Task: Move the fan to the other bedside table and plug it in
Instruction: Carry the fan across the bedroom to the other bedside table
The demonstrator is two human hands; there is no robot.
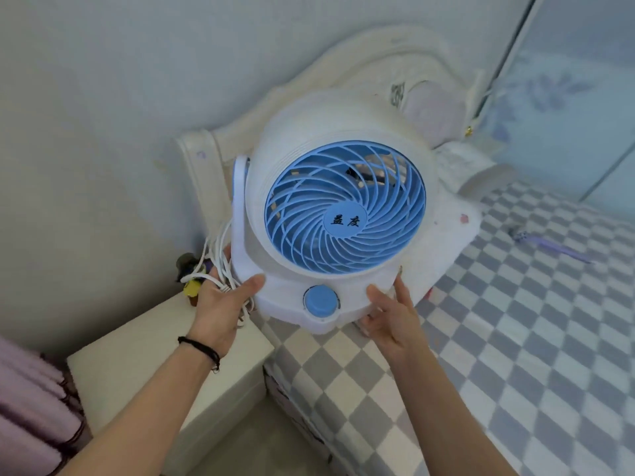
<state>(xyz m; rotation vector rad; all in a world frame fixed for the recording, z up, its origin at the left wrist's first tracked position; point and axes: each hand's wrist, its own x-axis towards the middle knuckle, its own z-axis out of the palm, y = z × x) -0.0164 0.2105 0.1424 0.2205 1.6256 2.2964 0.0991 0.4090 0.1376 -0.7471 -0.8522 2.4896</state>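
Observation:
A white fan (330, 214) with a blue grille and a blue knob is held up in the air over the gap between bed and bedside table, its grille facing me. My left hand (220, 307) grips the left side of its base together with the bundled white cord (216, 266). My right hand (391, 314) supports the base from the right and below. A white bedside table (137, 365) stands below and to the left, against the wall. No wall socket shows.
A bed with a grey-and-white checkered cover (498, 338) fills the right side, with a cream headboard (309, 91) and pillows (446, 235) behind the fan. Small figurines (190, 273) stand on the table's far corner. Pink fabric (31, 407) lies at the left edge.

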